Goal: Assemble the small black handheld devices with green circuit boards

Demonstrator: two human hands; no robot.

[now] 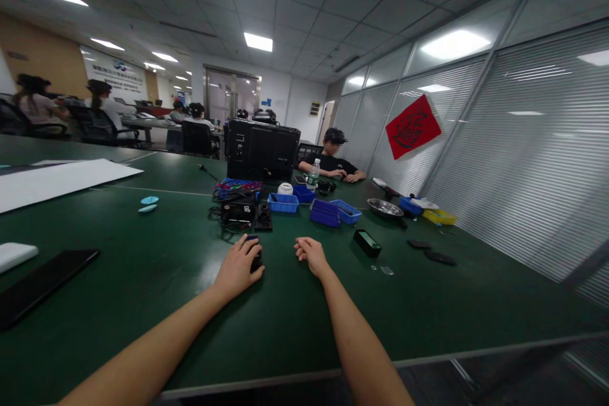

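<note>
My left hand [238, 268] lies over a small dark object [257, 259] on the green table. Its fingers curve across the top and the thumb rests along the near right side. Most of that object is hidden beneath the palm, so its kind is unclear. To the right, my right hand [311, 255] hovers at or just above the table with its fingers curled together. Whether something small is between those fingers I cannot make out. Nearest to it on the right stands a black open box [366, 243] with a greenish inside.
Beyond my hands sit a black power unit [238, 213] with cables, blue trays [284, 203], a white ball [285, 188] and a monitor [261, 149]. A metal bowl [385, 208] and yellow tray [439, 217] are at right. A co-worker [333, 158] sits across the table [266, 330].
</note>
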